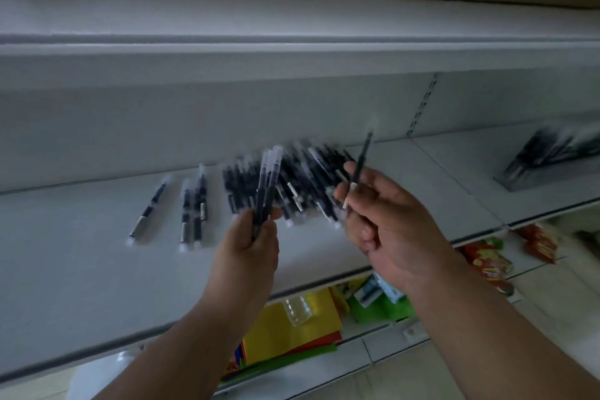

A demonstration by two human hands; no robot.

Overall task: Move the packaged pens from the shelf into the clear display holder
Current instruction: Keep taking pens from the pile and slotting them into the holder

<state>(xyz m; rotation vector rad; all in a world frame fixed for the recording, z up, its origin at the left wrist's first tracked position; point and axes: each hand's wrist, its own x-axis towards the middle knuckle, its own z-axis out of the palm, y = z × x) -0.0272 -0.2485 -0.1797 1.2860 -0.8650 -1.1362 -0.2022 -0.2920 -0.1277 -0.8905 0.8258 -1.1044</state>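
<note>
Pen pile (292, 182) lies on shelf (81, 269); display holder (548, 159) far right.

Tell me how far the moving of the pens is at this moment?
Early to midway. Done: the holder at the right of the shelf already contains some dark pens, though blurred. In hand: the left hand grips a small bunch of pens, and the right hand pinches one pen. Left: a big pile and three loose pens lie on the shelf.
</note>
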